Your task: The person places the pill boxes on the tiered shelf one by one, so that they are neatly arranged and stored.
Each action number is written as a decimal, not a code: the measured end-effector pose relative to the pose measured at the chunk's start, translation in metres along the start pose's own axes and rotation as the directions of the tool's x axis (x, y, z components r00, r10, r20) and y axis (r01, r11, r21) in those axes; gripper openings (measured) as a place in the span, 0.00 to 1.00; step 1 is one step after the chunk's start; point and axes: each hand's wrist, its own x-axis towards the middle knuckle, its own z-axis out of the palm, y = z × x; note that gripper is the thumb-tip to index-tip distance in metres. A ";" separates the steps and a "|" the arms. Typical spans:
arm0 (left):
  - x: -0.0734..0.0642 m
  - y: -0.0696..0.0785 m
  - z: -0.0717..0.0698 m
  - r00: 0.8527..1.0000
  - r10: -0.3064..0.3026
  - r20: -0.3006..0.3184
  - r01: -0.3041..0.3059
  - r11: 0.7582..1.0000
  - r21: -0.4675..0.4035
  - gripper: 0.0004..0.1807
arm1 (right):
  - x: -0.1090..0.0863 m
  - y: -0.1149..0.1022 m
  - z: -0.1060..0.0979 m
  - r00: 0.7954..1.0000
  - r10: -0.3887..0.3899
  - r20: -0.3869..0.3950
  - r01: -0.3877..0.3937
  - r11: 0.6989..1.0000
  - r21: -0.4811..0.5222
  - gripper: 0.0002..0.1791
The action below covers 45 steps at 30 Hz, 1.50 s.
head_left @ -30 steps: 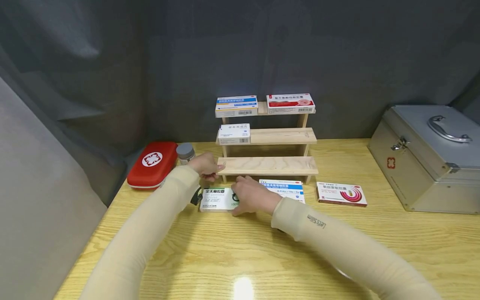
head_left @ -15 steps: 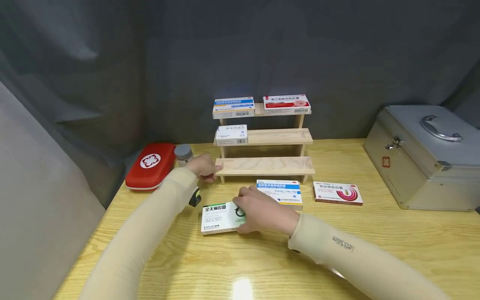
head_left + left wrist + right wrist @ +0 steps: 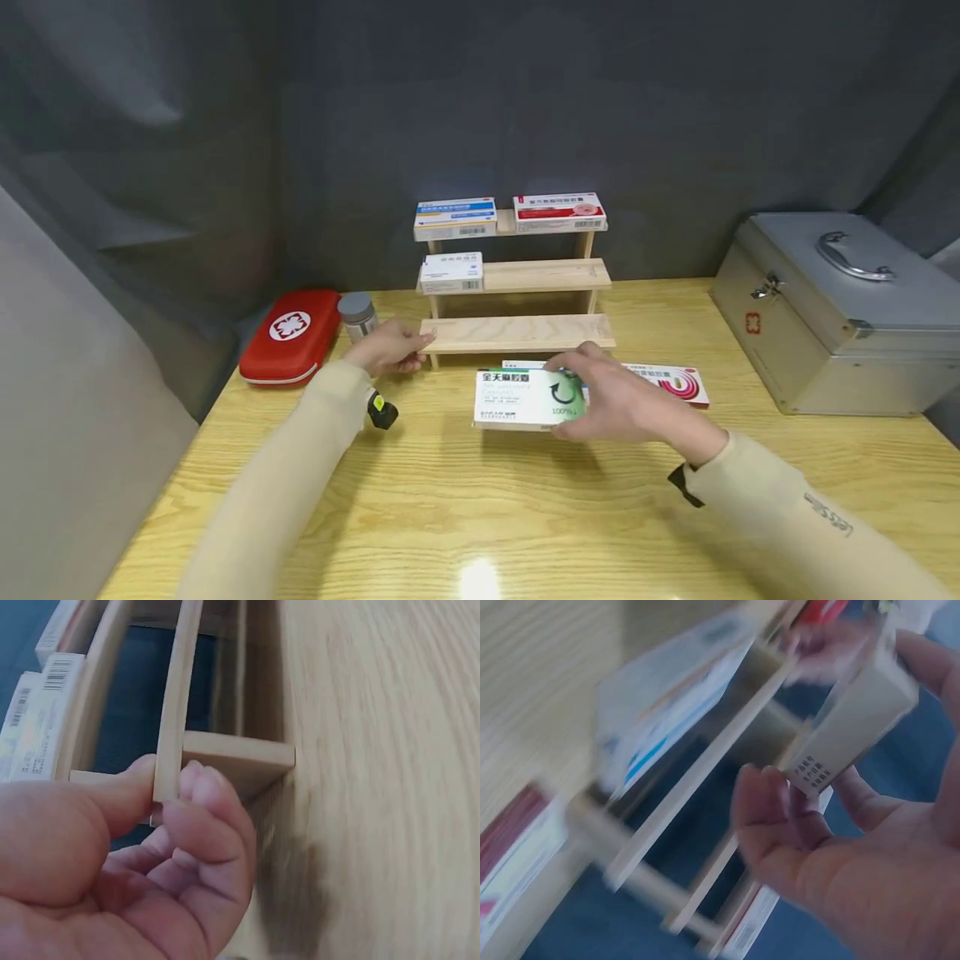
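Note:
My left hand [image 3: 393,344] pinches the left end of the lowest board of a three-tier wooden rack [image 3: 517,332]. In the left wrist view the thumb lies on one face of the board [image 3: 177,712] and curled fingers on the other. My right hand [image 3: 618,398] grips the right end of a white and green medicine box [image 3: 517,398], held above the table in front of the rack. Behind it, a blue and white medicine box [image 3: 679,694] lies mostly hidden in the head view. A white and red medicine box [image 3: 678,384] lies to the right, partly covered by the hand.
On the top tier sit a blue and white box [image 3: 455,218] and a red and white box [image 3: 559,212]. A small white box [image 3: 452,272] stands on the middle tier. A red case [image 3: 291,337] and grey-lidded bottle [image 3: 357,314] are left, a metal case [image 3: 840,317] right.
My right hand has lifted the white and green medicine box off the table and carried it to the right. The left hand keeps its hold on the rack.

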 end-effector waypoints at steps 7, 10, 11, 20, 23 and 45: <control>0.003 -0.016 0.007 0.990 0.058 -0.131 -0.073 0.991 -0.116 0.17 | -0.007 0.043 -0.040 0.992 0.035 -0.122 -0.025 0.996 0.089 0.44; 0.004 -0.021 0.012 0.982 0.064 -0.180 -0.098 0.977 -0.188 0.20 | -0.006 0.054 -0.052 0.980 0.063 -0.187 -0.049 0.996 0.078 0.46; 0.004 -0.022 0.014 0.979 0.062 -0.193 -0.104 0.971 -0.215 0.21 | -0.005 0.058 -0.055 0.975 0.077 -0.210 -0.062 0.995 0.076 0.46; 0.009 -0.030 0.022 0.960 0.042 -0.276 -0.134 0.937 -0.323 0.22 | 0.011 0.084 -0.069 0.920 0.215 -0.328 -0.156 0.968 0.197 0.46; 0.009 -0.033 0.023 0.960 0.044 -0.276 -0.144 0.924 -0.354 0.24 | 0.022 0.093 -0.070 0.909 0.224 -0.352 -0.147 0.962 0.232 0.47; 0.004 -0.032 0.023 0.969 0.036 -0.246 -0.130 0.917 -0.377 0.21 | 0.100 0.137 -0.055 0.915 0.280 -0.292 -0.128 0.885 0.448 0.52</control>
